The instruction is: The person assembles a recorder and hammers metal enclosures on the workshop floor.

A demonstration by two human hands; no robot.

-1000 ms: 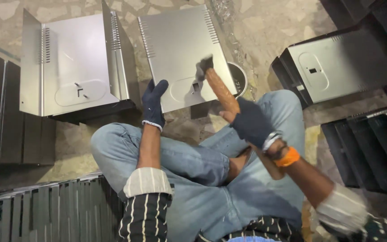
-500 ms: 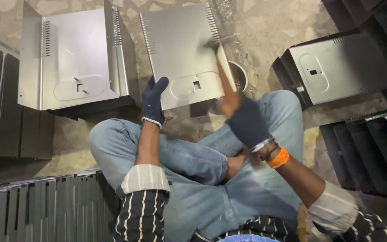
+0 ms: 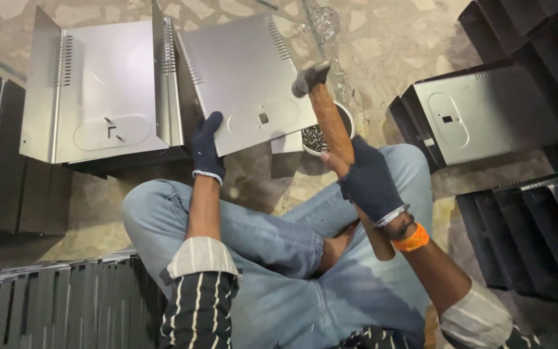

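I sit cross-legged on a stone floor in blue jeans. My left hand (image 3: pixel 206 147), in a dark glove, grips the near edge of a grey sheet-metal panel (image 3: pixel 240 71) with vent slots and a small square hole. My right hand (image 3: pixel 369 181), also gloved, is closed around the wooden handle of a hammer (image 3: pixel 332 123). The hammer's dark head is raised over the panel's right edge. An orange band sits on my right wrist.
A second grey bent panel (image 3: pixel 98 90) lies to the left. A round bowl of small metal parts (image 3: pixel 314 137) sits behind the hammer handle. Another grey panel (image 3: pixel 485 116) and stacks of black metal pieces (image 3: pixel 537 226) stand at right; more black stacks (image 3: pixel 53 304) at left.
The hammer has swung up from the panel surface to a raised position. My left hand has stayed on the panel's near edge.
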